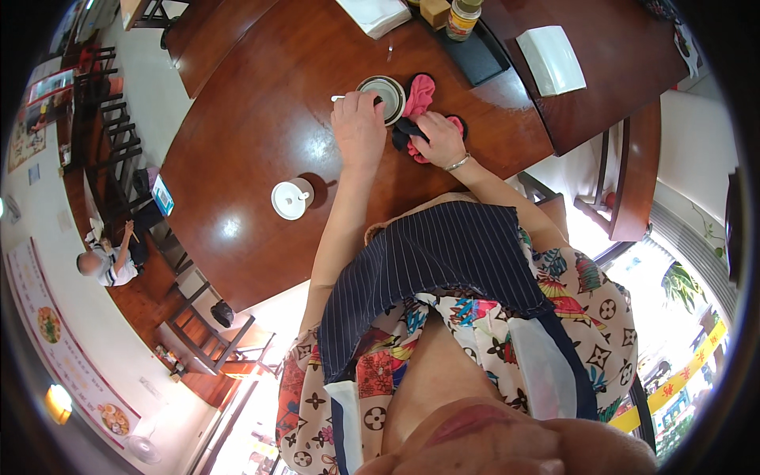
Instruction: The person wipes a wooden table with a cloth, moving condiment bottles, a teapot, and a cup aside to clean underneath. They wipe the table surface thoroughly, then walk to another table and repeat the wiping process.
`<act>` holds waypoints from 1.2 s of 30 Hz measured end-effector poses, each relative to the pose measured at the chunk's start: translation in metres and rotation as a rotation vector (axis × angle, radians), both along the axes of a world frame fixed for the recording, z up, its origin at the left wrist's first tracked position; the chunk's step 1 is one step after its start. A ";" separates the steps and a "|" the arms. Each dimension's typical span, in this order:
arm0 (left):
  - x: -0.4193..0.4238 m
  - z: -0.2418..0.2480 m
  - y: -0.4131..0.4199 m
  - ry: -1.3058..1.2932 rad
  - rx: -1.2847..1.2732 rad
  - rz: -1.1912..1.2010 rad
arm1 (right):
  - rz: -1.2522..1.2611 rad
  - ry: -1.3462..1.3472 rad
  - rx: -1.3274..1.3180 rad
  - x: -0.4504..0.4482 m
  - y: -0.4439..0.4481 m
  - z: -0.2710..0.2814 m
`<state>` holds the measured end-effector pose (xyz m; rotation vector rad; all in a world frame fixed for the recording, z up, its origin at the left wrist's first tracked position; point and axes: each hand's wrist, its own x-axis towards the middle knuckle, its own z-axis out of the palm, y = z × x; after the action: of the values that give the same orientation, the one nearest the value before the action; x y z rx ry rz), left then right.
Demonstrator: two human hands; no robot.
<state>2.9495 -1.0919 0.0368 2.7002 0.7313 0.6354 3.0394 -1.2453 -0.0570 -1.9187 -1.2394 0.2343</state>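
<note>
My left hand is over the near-left rim of a round, dark-rimmed dish or lid, fingers bent. A white tip shows at its left side and a small dark part by its fingertips; its grip is hidden. To the right, my right hand pinches a black part of a bunched pink-and-black cloth item. Another pink-and-black cloth piece lies just beyond, against the round dish. A lidded white cup with a small white piece on its lid stands at the left on the brown wooden table.
Beyond the hands are a black tray, a labelled jar, a small wooden box and paper napkin stacks. A blue-and-white sign stands at the left table edge. A seated person is far left.
</note>
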 end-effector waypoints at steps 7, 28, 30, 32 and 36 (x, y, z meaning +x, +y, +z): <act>0.004 -0.012 0.001 0.143 0.126 0.058 | -0.027 0.012 0.047 -0.001 0.000 0.002; 0.037 -0.048 0.015 -0.283 -1.492 0.205 | 0.133 0.327 -0.011 -0.008 -0.021 0.011; 0.058 -0.052 0.021 -0.234 -1.446 0.131 | 0.123 0.521 -0.065 -0.012 -0.032 0.017; 0.074 -0.054 0.024 -0.184 -1.405 0.067 | 0.006 0.554 0.015 -0.010 -0.043 0.024; 0.078 -0.052 0.025 -0.253 -1.323 0.158 | -0.283 0.595 0.124 0.016 -0.082 0.037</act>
<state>3.0275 -1.0666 -0.0152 1.3386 0.8567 0.3029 3.0554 -1.3277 -0.0196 -1.7125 -0.5696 0.5200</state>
